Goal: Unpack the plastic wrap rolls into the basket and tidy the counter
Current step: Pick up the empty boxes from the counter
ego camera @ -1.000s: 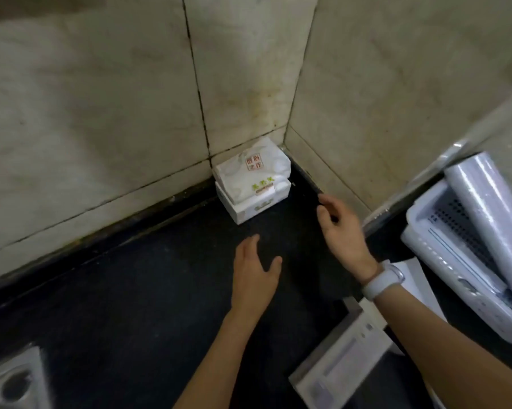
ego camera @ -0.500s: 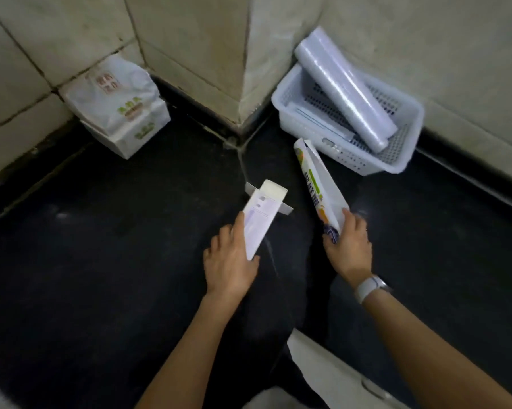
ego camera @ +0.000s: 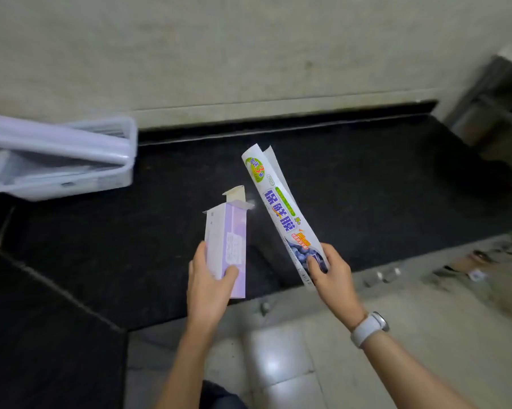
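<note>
Left hand (ego camera: 209, 286) pinches the open box (ego camera: 226, 245), right hand (ego camera: 333, 273) the wrapper (ego camera: 281, 211); both point toward the tabletop's (ego camera: 367, 178) back edge, basket (ego camera: 71, 184) far left.

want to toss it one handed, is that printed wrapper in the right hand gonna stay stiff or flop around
The printed wrapper is probably floppy: it looks like a thin, flattened sheet with its top end curling open. It seems empty, so likely very light. The right hand pinches only its bottom end, so it may bend or flutter.

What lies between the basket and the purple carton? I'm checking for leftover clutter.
Head view: only bare black counter between basket and purple carton.
</note>
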A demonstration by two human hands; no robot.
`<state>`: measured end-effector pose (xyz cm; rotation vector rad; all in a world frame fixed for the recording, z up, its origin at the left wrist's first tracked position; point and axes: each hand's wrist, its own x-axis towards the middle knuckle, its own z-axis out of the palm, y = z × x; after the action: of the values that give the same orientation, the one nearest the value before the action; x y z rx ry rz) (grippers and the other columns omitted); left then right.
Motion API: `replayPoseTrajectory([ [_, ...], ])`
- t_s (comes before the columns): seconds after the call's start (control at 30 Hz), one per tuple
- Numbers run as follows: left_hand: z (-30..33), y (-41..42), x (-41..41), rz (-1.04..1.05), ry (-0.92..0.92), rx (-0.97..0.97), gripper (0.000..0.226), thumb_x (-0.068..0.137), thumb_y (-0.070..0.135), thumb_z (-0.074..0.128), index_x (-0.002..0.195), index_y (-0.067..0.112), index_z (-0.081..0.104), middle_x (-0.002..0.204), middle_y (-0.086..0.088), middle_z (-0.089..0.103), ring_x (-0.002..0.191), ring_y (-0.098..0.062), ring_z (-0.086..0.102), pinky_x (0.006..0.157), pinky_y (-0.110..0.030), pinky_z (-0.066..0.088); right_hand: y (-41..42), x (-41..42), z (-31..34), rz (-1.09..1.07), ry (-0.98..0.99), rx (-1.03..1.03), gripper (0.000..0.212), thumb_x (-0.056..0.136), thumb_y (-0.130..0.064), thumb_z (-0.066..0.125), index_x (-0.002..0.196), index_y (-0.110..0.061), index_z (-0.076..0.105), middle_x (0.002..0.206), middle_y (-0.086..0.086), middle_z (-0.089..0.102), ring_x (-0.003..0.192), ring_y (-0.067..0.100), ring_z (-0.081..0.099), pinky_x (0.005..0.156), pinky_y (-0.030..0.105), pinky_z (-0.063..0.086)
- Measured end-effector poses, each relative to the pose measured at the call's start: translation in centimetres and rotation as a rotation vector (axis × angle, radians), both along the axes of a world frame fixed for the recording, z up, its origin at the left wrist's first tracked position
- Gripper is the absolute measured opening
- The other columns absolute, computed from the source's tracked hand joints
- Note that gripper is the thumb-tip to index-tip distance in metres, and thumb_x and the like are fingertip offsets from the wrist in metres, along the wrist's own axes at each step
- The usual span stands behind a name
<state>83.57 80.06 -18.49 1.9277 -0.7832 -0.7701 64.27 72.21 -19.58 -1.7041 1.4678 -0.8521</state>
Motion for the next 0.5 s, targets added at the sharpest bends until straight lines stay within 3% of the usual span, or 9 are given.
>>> replayPoseTrajectory([
  [0.13, -0.3, -3.9, -17.5, -0.33, 0.024, 0.029, 0.064, 0.076, 0.02, 0.062, 0.134, 0.024, 0.035, 0.13, -0.003, 0.045, 0.111, -0.021, 0.047, 0.084, -0.03, 0.036, 4.0, -18.6, -0.9, -0.345, -0.012, 0.07, 0.017, 0.084, -0.009, 0.055, 0.099, -0.016, 0.06, 0.087, 0.0, 0.064, 0.075, 0.016, 0.057, 0.066, 0.022, 0.04],
  [0.23, -0.3, -4.4, -30.9, -0.631, 0.066, 0.074, 0.06, 0.076, 0.019, 0.062, 0.132, 0.019, 0.04, 0.126, -0.007, 0.05, 0.115, -0.026, 0.048, 0.097, -0.041, 0.043, 9.6, -30.4, -1.8, -0.622, -0.046, 0.133, 0.025, 0.083, -0.006, 0.055, 0.101, -0.022, 0.06, 0.089, -0.001, 0.063, 0.076, 0.017, 0.058, 0.07, 0.026, 0.043],
  [0.33, -0.6, -3.6, -42.3, -0.882, 0.052, 0.127, 0.053, 0.076, 0.019, 0.061, 0.126, 0.014, 0.047, 0.12, -0.013, 0.053, 0.112, -0.03, 0.051, 0.097, -0.046, 0.045, 15.7, -39.2, -2.4, -0.909, -0.116, 0.182, 0.036, 0.083, -0.004, 0.053, 0.094, -0.037, 0.058, 0.088, -0.001, 0.065, 0.069, 0.009, 0.061, 0.067, 0.031, 0.049],
  [0.43, -1.7, -2.4, -52.0, -1.136, 0.003, 0.192, 0.049, 0.073, 0.024, 0.061, 0.119, 0.011, 0.051, 0.116, -0.016, 0.058, 0.104, -0.033, 0.056, 0.089, -0.048, 0.05, 21.3, -45.6, -3.3, -1.152, -0.159, 0.233, 0.035, 0.083, -0.002, 0.052, 0.109, -0.025, 0.057, 0.101, 0.004, 0.066, 0.087, 0.021, 0.063, 0.079, 0.037, 0.052],
  [0.5, -2.9, -1.2, -58.2, -1.293, -0.033, 0.231, 0.049, 0.067, 0.029, 0.059, 0.113, 0.014, 0.052, 0.111, -0.014, 0.06, 0.099, -0.032, 0.058, 0.084, -0.046, 0.052, 24.6, -49.3, -4.4, -1.321, -0.195, 0.238, 0.038, 0.083, -0.002, 0.053, 0.117, -0.019, 0.055, 0.106, 0.001, 0.065, 0.094, 0.02, 0.061, 0.082, 0.033, 0.048],
])
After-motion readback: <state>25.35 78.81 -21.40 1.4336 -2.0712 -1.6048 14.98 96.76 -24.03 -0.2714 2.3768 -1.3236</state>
